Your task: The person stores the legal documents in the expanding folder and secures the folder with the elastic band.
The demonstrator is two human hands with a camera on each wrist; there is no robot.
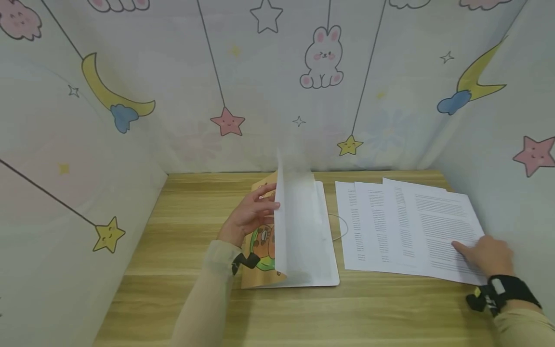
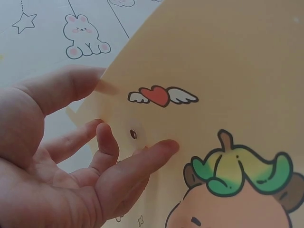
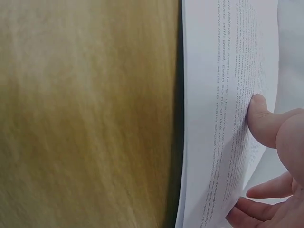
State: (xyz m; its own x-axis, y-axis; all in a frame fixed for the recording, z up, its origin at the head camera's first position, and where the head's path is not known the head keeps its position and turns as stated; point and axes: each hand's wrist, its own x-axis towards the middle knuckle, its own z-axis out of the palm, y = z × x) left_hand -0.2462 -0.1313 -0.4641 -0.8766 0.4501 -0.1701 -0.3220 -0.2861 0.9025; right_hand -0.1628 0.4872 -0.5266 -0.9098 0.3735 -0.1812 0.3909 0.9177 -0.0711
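Note:
An orange folder cover [image 2: 237,57] with cartoon drawings stands lifted at the middle of the table. Beside it rise whitish inner leaves [image 1: 299,231] of the folder. My left hand [image 1: 249,214] is at the raised cover, its fingers loosely extended against the drawn face and its thumb near the edge. To the right, overlapping printed sheets [image 1: 403,231] are fanned out. My right hand [image 1: 492,255] pinches their lower right edge, with the thumb [image 3: 259,116] on the printed face and the other fingers at the edge, partly hidden.
A thin elastic loop [image 1: 342,226] sticks out from the folder's right side, near the sheets. Patterned cloth walls [image 1: 269,86] stand behind and on both sides of the wooden table [image 1: 191,226].

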